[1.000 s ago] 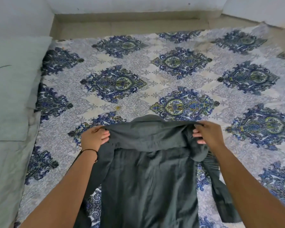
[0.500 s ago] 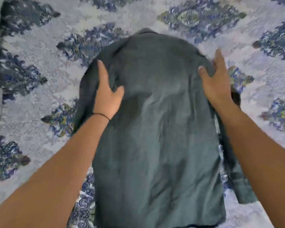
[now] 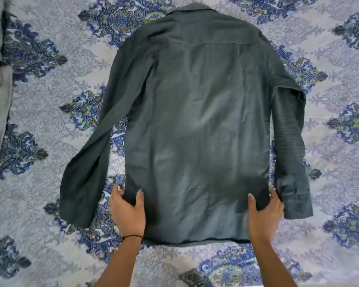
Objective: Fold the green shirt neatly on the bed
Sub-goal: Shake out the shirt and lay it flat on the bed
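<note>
On the bed [image 3: 50, 100] the green shirt [image 3: 195, 121] now lies flat with its back up and the collar [image 3: 193, 7] at the far side, while one second ago it was held up by the shoulders. Both hands have come down from the shoulders to the near part. The left hand [image 3: 126, 212] and the right hand [image 3: 265, 216] each grip a side edge just above the hem [image 3: 195, 241], thumb on top, the other fingers [image 3: 114, 195] curled at the edge (how far under, I cannot tell). So the spreading seems finished and the folding itself not yet begun; both sleeves lie out to the sides. No container is visible.
</note>
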